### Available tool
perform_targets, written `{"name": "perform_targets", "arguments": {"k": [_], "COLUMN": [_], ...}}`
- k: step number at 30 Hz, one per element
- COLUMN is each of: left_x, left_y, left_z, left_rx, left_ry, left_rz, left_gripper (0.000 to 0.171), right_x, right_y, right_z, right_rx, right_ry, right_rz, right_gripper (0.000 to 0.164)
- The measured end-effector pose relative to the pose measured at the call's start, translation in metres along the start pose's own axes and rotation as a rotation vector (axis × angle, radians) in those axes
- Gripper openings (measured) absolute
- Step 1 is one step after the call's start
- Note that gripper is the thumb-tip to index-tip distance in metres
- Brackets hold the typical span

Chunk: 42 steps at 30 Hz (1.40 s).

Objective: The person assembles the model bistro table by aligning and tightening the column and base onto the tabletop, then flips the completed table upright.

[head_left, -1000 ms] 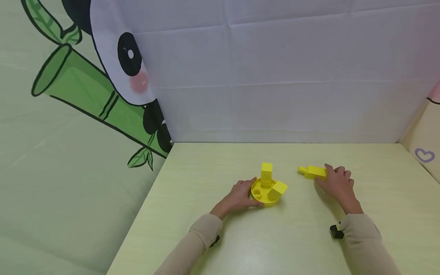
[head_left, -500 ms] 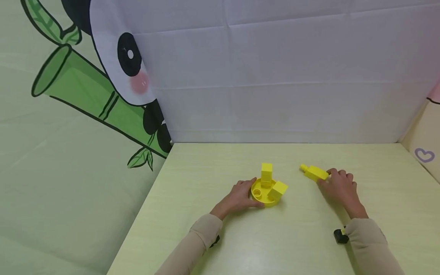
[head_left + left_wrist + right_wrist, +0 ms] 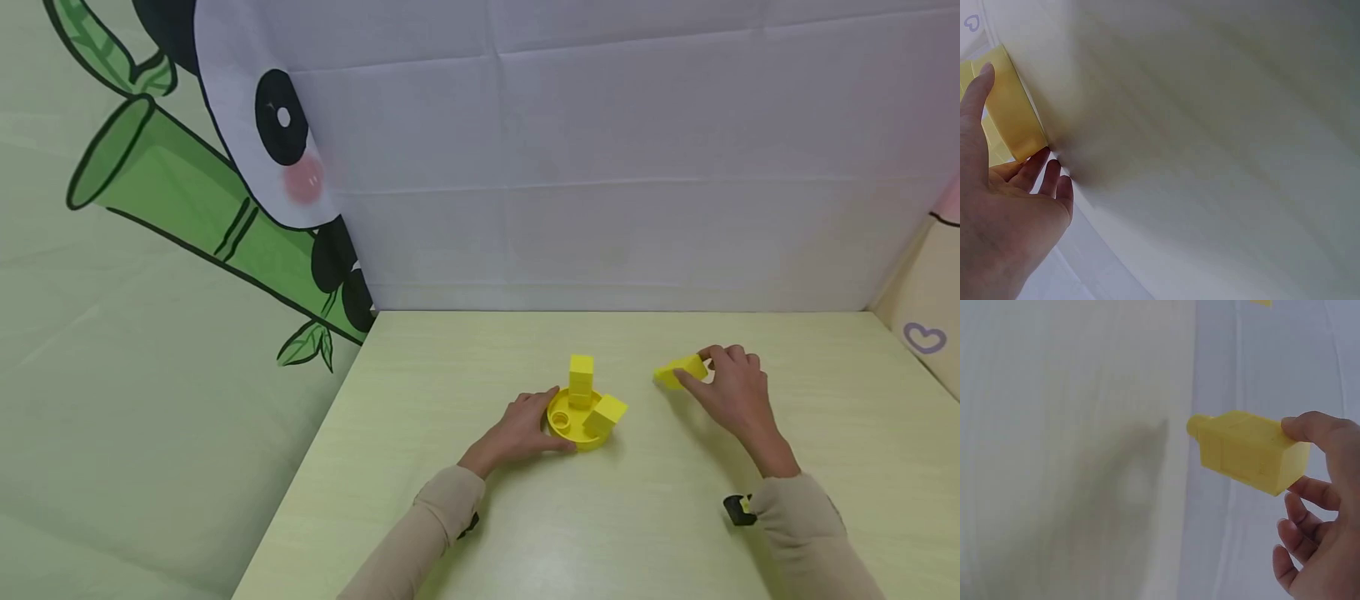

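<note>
A round yellow tray (image 3: 588,445) stands on the table, and my left hand (image 3: 521,429) grips its side between thumb and fingers. Two square yellow pieces rise from the tray: one upright block (image 3: 581,375) at the back and one leaning block (image 3: 606,413) at the right. A small ring-shaped socket (image 3: 560,420) shows at the tray's left. Off to the right, my right hand (image 3: 733,396) pinches the base end of a square yellow toy bottle (image 3: 1247,450). The bottle's round neck (image 3: 1196,426) points away from the palm, and its shadow falls on the tabletop.
Pale wood-look table (image 3: 600,525) carries all of it. Behind rises a white cloth (image 3: 600,208), with a panda-and-bamboo print (image 3: 225,200) on the left side. A black wrist device (image 3: 738,509) hangs at the right sleeve.
My right hand has turned and lifted the bottle, whose neck end now tips lower toward the table; the thumb has moved along its side. The left hand and tray stay put.
</note>
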State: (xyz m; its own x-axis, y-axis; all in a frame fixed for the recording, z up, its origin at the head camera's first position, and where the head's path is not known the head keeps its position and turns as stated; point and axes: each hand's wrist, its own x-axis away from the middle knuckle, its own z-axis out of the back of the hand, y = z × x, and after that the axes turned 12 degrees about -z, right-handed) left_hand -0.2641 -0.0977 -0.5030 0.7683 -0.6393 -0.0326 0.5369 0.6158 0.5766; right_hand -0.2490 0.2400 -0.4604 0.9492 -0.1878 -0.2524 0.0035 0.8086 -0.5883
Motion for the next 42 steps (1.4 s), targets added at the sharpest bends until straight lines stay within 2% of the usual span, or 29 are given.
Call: {"name": "perform_targets", "arguments": {"k": [6,11,16,20,29,39,42], "left_x": [0.0,0.001,0.001,0.001,0.0,0.0,0.0], "left_y": [0.0,0.001,0.0,-0.001,0.0,0.002,0.001], "left_z": [0.001,0.002,0.002,0.002,0.001,0.002,0.002], "left_rx": [0.001,-0.005,0.007,0.014,0.001,0.015,0.015], "left_ry": [0.0,-0.002,0.003,0.008,0.004,0.006,0.016], "left_rz": [0.005,0.009,0.005,0.001,0.004,-0.002,-0.016], "left_gripper": [0.104,0.105,0.104,0.103,0.1,0.1,0.096], "right_x": [-0.001,0.005,0.012,0.018,0.024,0.02,0.019], "right_y": [-0.043,-0.074,-0.096,-0.107,-0.12,-0.125,-0.13], "right_z": [0.009,0.008,-0.002,-0.013,-0.03,-0.042,-0.046], "right_rx": [-0.153,-0.258,-0.242,-0.18,-0.004,0.059,0.054], "right_ry": [0.033,-0.04,-0.119,-0.163,-0.235,-0.268,-0.276], "right_rz": [0.109,0.229,0.354,0.411,0.434,0.388,0.368], "right_gripper": [0.039,0.031,0.029,0.03,0.032,0.036,0.038]}}
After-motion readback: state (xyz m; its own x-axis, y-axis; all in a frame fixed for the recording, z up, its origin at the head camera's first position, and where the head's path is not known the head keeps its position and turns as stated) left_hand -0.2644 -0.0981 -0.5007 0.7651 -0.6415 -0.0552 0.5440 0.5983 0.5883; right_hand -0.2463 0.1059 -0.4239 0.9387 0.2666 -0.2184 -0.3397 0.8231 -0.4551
